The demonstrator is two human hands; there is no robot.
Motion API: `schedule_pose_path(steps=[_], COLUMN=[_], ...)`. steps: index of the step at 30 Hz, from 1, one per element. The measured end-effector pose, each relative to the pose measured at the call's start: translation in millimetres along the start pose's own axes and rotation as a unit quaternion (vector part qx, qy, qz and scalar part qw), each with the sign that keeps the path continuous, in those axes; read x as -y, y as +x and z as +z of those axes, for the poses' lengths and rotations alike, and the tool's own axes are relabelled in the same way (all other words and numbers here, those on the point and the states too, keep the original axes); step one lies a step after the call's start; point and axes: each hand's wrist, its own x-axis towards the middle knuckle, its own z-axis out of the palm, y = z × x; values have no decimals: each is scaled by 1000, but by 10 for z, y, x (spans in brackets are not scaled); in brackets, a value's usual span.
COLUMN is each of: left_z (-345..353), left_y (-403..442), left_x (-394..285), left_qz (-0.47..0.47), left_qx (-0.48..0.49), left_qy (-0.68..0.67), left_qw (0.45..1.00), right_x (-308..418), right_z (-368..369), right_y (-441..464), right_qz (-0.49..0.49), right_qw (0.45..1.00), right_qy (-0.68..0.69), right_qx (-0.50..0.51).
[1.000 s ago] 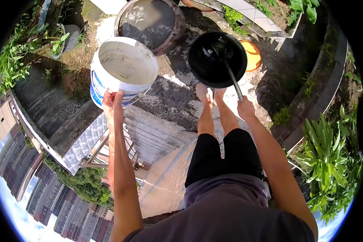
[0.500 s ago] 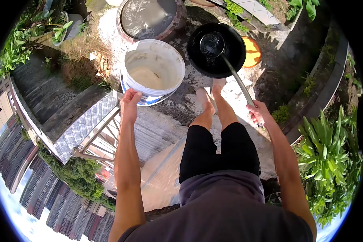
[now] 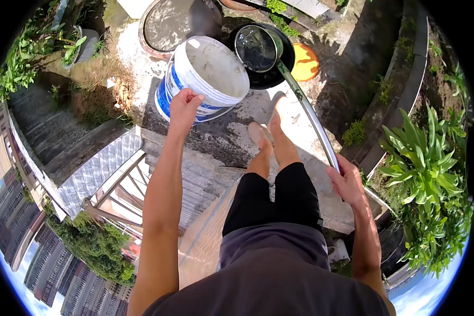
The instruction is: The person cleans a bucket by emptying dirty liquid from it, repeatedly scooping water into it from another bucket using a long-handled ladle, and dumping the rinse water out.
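Note:
My left hand (image 3: pixel 185 109) grips the near rim of a white bucket (image 3: pixel 216 66) with blue print, which is tilted with its mouth toward the right. In my right hand (image 3: pixel 347 180), the fingers wrap round the long metal handle of a ladle (image 3: pixel 256 48). The ladle's round bowl holds clear liquid and is above the black bucket (image 3: pixel 271 79), close beside the white bucket's rim. The inside of the black bucket is dark and partly hidden by the ladle.
A large round pot (image 3: pixel 158 26) of greyish water stands beyond the white bucket. An orange lid (image 3: pixel 304 62) lies right of the black bucket. My feet are on the stained concrete floor (image 3: pixel 216 134). Leafy plants (image 3: pixel 424 158) grow at the right, and a metal frame (image 3: pixel 113 192) is at the left.
The ladle has come up out of the black bucket with liquid and moved left toward the white bucket. The white bucket has tilted toward the ladle. The view has shifted a little.

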Motion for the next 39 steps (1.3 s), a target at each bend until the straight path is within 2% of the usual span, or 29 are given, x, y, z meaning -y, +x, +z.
schedule_pose_path(steps=[3,5,6,7,9,11,13,17,21,23,27,29,32,37,39], left_z=[237,369,413,460,564,667,793,1175,1637,1911,2330,2460,2546,2309,2079], left_y=[85,152,197,236,293,332,369,470,567,589,714,746,754,838,636], left_x=[-174,-274,-351,-418,-541,-692,-877,-875,-980,-1046,-1091,-1134,-1193,-1065,-1124], left_qz=[8,28,15,18,50,61,8,69,79,-17,-3,-36,-61,-38,-24], left_qx=[16,17,29,31,6,9,17,-5,-11,-15,-25,-28,-19,14,-11], left_qy=[48,129,129,128,231,244,265,360,448,462,523,532,540,551,481], left_qw=[999,991,991,991,972,968,964,930,891,887,852,845,839,833,877], right_x=[77,154,-3,-53,-65,-164,-367,-600,-789,-870,-944,-984,-1030,-1082,-995], right_z=[56,59,120,122,161,125,141,135,124,114,65,27,-56,-150,-186], right_y=[-54,-84,-48,-17,-2,35,107,219,440,566,749,832,927,1047,1104], right_qz=[-32,-43,-104,-104,-172,-160,-207,-136,-103,-141,-92,-97,-110,-135,-122], right_qw=[999,994,991,991,973,974,942,950,950,943,966,967,968,966,967], right_qy=[-42,-97,-75,-74,-125,-128,-199,-221,-222,-216,-175,-161,-148,-147,-179], right_qx=[-12,-24,-47,-50,-95,-100,-171,-176,-195,-209,-168,-170,-171,-167,-132])
